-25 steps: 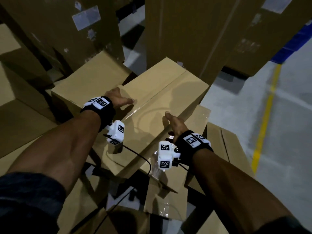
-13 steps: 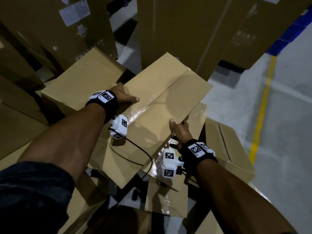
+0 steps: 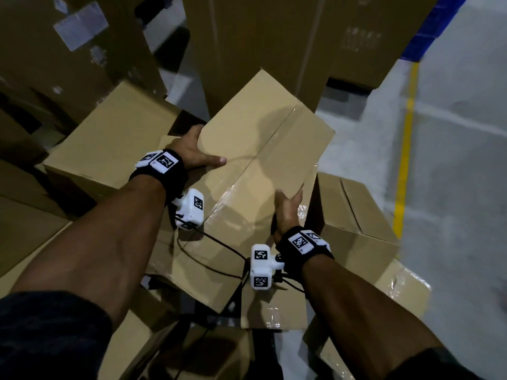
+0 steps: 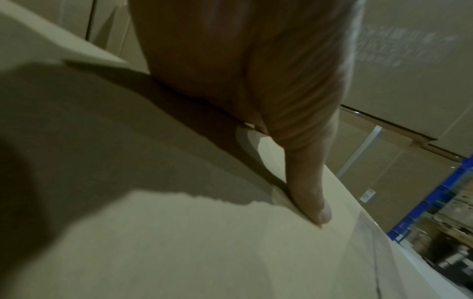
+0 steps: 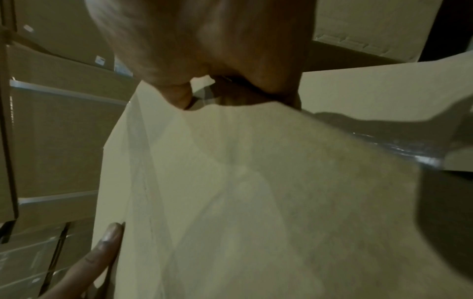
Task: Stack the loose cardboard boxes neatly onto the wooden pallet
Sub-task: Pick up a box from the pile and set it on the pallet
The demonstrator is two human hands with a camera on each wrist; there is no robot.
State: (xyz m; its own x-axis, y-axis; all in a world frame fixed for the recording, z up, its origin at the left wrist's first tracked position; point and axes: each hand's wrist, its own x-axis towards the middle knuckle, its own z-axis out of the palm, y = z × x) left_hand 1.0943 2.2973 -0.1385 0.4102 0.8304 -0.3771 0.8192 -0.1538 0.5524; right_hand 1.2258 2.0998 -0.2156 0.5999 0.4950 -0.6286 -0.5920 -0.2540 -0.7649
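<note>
A taped brown cardboard box [image 3: 263,154] is held tilted in the middle of the head view. My left hand [image 3: 201,150] grips its left edge, thumb flat on the top face and fingers hidden round the side. My right hand [image 3: 288,205] grips the near right edge, fingers wrapped over it. In the left wrist view the thumb [image 4: 313,202] presses on the box top [image 4: 204,242]. The right wrist view shows a fingertip [image 5: 110,236] against the edge of the box [image 5: 256,202]. No pallet shows among the boxes.
Loose boxes crowd around: one at the left [image 3: 109,144], one at the right [image 3: 354,215], a taped one below [image 3: 274,308]. Tall cartons [image 3: 260,37] stand behind. Grey floor with a yellow line [image 3: 406,138] lies right; a blue crate [image 3: 428,31] stands far right.
Both hands went from resting on the box top to gripping its side edges. The box has come up off the pile toward me and now looks larger.
</note>
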